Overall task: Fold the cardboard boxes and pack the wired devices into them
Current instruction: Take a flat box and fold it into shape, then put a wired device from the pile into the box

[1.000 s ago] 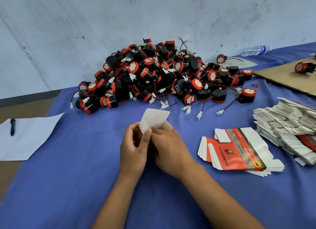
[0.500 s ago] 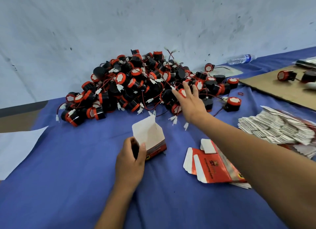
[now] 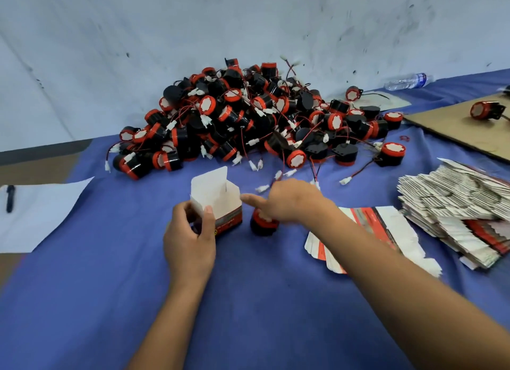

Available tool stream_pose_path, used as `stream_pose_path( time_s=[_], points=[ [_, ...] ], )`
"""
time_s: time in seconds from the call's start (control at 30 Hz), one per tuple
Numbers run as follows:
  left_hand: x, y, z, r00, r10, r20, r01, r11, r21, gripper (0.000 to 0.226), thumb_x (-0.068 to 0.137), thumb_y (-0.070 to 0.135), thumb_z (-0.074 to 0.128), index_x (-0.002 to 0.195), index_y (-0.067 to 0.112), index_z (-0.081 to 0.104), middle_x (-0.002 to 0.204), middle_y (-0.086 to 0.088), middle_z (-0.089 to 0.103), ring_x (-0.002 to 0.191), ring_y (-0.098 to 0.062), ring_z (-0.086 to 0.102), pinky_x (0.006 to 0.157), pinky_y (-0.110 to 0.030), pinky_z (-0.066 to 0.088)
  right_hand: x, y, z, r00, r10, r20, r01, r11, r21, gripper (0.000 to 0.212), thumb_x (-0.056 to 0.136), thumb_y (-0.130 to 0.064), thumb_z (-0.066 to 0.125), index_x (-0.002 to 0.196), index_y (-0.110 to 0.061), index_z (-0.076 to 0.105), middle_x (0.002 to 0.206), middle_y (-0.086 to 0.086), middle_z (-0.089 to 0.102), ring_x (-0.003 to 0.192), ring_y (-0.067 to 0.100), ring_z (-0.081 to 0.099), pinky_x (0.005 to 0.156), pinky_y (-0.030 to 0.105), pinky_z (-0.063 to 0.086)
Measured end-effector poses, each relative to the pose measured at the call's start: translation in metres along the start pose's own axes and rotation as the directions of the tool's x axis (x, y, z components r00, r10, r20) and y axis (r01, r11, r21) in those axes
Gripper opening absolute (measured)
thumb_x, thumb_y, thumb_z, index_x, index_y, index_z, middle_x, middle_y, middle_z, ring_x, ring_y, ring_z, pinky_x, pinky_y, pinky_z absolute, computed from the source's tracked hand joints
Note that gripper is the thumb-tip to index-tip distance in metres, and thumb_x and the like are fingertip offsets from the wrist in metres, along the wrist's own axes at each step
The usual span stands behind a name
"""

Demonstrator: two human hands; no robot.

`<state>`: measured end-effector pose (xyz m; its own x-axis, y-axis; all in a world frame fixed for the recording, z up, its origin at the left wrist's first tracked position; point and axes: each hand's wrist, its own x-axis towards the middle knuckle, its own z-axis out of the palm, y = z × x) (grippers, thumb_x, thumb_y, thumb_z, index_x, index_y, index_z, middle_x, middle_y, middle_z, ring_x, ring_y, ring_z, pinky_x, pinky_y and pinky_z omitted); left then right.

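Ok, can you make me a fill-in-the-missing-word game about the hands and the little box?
1. The left hand holds the folded box, whose top flap is ____.
2. The right hand carries one black and ____ device.
3. The pen lies on a sheet of white ____.
4. The tablecloth is ____.

Missing words: open; red; paper; blue

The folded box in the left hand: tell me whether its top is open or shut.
Open. The box stands upright in the left hand, its white top flap raised and its white inside showing.
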<state>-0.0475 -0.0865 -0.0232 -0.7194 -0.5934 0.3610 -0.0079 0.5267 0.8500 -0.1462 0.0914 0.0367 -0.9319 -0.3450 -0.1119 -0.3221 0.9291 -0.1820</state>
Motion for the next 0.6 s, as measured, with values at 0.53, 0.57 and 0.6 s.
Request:
stream_pose_path(
  time_s=[0.53,0.57,0.6],
  points=[
    [0.016,-0.026,-0.041,0.999,-0.027,0.022,0.026,0.998,0.056,0.006,0.097,0.014,0.060,0.097,0.016,0.066,0.081,0.015,0.064,0.075,0.000,0.060,0.058,-0.010,0.039,-0.044,-0.034,0.031,0.742,-0.637,-0.208,0.644,0.764,-0.044,0.057,0.075,-0.073,0.075,0.102,-0.024,0.064,0.087,-0.009,0.054,0.084,0.013,0.051,0.095,0.040,0.038],
    [0.018,-0.026,-0.041,0.999,-0.027,0.029,0.025,0.998,0.055,0.005,0.097,0.015,0.061,0.095,0.017,0.065,0.082,0.015,0.065,0.076,-0.004,0.061,0.059,-0.013,0.039,-0.049,-0.039,0.028,0.697,-0.648,-0.306,0.683,0.731,0.008,0.054,0.077,-0.070,0.075,0.094,-0.020,0.062,0.081,-0.009,0.054,0.077,0.013,0.050,0.088,0.038,0.040],
    [0.020,-0.027,-0.040,0.999,-0.026,0.042,0.024,0.998,0.056,0.004,0.097,0.016,0.063,0.094,0.017,0.065,0.081,0.012,0.066,0.078,-0.012,0.063,0.062,-0.020,0.042,-0.053,-0.047,0.025,0.651,-0.635,-0.416,0.729,0.675,0.112,0.050,0.079,-0.065,0.074,0.089,-0.018,0.059,0.077,-0.010,0.053,0.072,0.012,0.049,0.079,0.035,0.042]
  ],
)
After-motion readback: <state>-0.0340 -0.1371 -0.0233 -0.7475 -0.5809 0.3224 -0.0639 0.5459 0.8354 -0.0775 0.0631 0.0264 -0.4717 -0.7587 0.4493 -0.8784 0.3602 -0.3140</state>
